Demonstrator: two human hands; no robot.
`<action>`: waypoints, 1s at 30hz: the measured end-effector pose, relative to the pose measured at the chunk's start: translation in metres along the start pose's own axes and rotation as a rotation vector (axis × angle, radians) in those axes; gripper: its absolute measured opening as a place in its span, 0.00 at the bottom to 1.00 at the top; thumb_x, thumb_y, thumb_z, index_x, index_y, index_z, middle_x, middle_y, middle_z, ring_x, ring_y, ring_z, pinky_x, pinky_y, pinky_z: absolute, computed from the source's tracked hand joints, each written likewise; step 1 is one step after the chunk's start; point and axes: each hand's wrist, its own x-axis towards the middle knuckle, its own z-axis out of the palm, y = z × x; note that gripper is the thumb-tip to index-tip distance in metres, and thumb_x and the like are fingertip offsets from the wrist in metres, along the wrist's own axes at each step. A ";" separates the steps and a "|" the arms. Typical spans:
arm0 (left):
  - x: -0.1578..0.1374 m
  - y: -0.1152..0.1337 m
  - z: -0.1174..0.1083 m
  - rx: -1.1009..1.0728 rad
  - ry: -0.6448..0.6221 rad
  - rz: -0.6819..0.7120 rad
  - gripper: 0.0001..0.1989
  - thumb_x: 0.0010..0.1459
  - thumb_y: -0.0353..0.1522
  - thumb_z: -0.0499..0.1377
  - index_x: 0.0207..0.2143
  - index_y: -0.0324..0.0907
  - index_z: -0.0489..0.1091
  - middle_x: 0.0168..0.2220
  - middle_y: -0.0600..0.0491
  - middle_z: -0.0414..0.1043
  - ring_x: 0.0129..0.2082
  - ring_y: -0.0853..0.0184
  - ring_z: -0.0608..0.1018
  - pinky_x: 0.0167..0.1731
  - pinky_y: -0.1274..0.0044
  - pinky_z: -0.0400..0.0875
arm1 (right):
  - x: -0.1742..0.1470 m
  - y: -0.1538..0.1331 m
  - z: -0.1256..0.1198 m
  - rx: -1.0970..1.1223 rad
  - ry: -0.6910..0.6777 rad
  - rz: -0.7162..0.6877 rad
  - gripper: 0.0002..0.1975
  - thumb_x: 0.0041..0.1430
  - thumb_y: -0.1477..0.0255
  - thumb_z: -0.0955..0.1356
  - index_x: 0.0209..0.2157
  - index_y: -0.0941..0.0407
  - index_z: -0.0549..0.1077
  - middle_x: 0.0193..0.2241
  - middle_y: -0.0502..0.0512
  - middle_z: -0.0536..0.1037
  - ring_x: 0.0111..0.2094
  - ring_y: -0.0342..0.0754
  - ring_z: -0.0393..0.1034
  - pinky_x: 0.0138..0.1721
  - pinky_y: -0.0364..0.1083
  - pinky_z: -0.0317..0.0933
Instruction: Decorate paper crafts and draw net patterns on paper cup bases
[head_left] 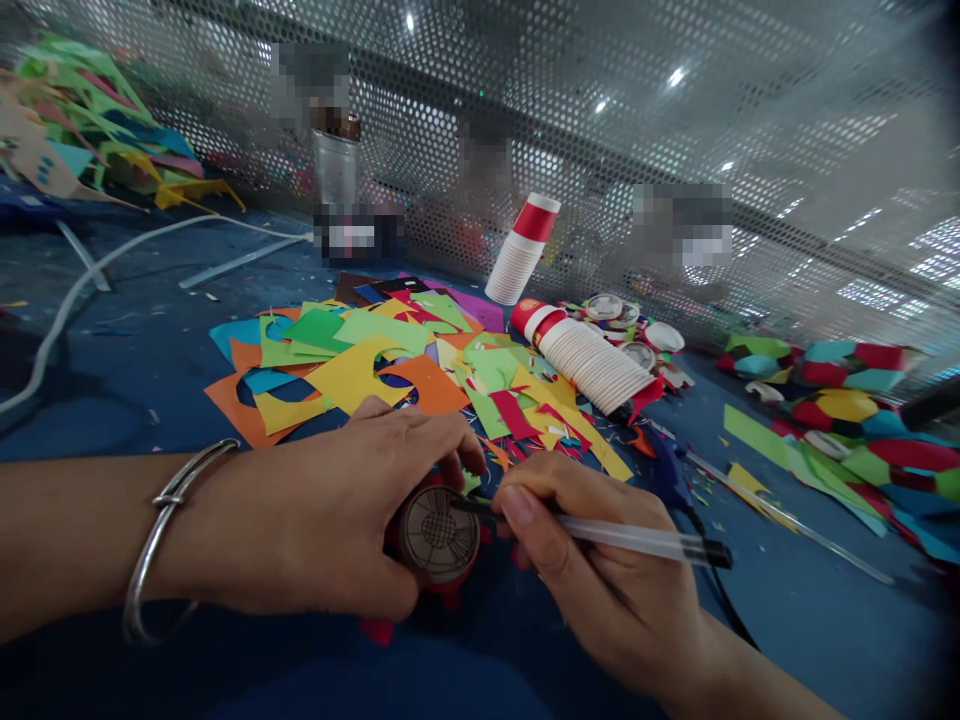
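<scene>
My left hand [330,520], with a silver bangle at the wrist, curls its fingers and thumb around a cut-down paper cup [439,535]. The cup's round base faces up and carries dark lines around a gridded circle in the middle. Red pieces stick out from under it. In my right hand [600,560] is a pen [630,540] with a clear barrel and black end, pinched between thumb and fingers. The pen's tip meets the upper right part of the round base. My fingers partly hide the cup's side.
Coloured paper scraps [360,360] spread beyond my hands. Two stacks of paper cups stand behind them, one upright [514,262], one lying [592,365]. Colourful paper shapes [855,400] sit at right. A white cable [67,310] crosses the left; a perforated metal screen [585,150] closes the back.
</scene>
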 end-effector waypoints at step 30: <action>0.002 0.001 -0.005 0.024 -0.044 0.014 0.28 0.39 0.26 0.67 0.45 0.50 0.69 0.42 0.59 0.77 0.42 0.58 0.77 0.37 0.71 0.68 | 0.001 0.002 0.003 0.009 -0.002 -0.027 0.09 0.70 0.76 0.64 0.34 0.56 0.72 0.22 0.44 0.71 0.22 0.36 0.64 0.25 0.40 0.58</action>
